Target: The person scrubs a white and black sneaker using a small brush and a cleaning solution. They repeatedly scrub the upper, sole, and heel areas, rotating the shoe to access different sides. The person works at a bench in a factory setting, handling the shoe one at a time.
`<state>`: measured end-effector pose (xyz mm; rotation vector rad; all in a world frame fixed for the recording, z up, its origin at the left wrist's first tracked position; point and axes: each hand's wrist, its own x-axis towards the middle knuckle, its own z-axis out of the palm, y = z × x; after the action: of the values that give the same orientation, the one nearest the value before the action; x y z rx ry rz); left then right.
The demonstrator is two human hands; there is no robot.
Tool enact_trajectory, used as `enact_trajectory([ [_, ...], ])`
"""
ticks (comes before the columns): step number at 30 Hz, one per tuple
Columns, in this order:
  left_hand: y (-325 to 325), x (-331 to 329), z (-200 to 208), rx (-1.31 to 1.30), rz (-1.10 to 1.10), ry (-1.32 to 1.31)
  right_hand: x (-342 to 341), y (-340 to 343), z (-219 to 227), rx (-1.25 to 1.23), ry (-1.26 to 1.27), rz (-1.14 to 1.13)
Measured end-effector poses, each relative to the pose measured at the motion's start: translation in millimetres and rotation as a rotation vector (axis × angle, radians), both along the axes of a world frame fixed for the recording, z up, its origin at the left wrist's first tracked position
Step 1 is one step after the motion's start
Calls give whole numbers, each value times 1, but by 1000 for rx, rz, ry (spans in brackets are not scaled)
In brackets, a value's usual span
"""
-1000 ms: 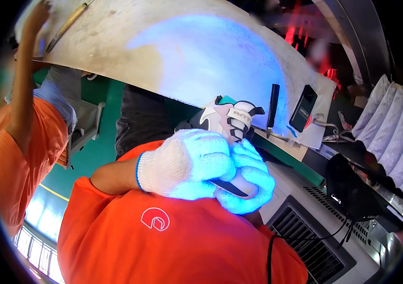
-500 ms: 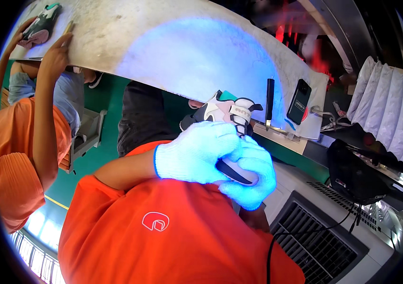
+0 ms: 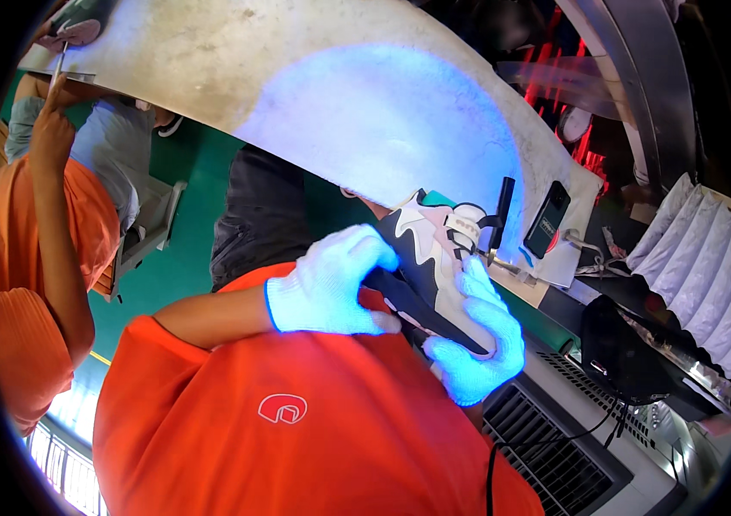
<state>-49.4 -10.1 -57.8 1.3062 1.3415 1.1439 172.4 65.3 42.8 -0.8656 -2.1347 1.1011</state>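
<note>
A sneaker (image 3: 434, 258) in white, pale pink and black, with a teal lining and a light strap, is held in front of my chest, tilted with its toe toward the lower right. My right hand (image 3: 486, 335), in a white knitted glove lit blue, grips it around the toe end and the far side. My gloved left hand (image 3: 327, 284) is at the dark sole edge, thumb and fingers curled about it; the fingertips are partly hidden. Just beyond the shoe's strap, a black-handled tool (image 3: 504, 206) rests at the table edge, its lower part hidden.
The pale table (image 3: 202, 64) carries a blue light patch and a black phone (image 3: 547, 219). At right are a white pleated duct (image 3: 700, 275), a black bag (image 3: 623, 353) and a vented machine (image 3: 554, 447) with a cable. To the left, a co-worker's hand (image 3: 51, 138) holds a thin tool at another shoe.
The sneaker has come nearer my chest and turned, so its side shows. My left hand has shifted left from over the toe to the sole edge. The co-worker's hand has moved.
</note>
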Motion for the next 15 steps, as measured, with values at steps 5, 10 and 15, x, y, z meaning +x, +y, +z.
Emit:
enact_trajectory([
  [5, 22, 1, 7, 243, 18, 196, -1, 1, 1, -16, 29, -129],
  [10, 56, -24, 39, 327, -100, 681, 17, 44, -70, -236, 206, -162],
  [15, 76, -36, 47, 407, -253, 1203, -10, 83, -122, -172, 93, 104],
])
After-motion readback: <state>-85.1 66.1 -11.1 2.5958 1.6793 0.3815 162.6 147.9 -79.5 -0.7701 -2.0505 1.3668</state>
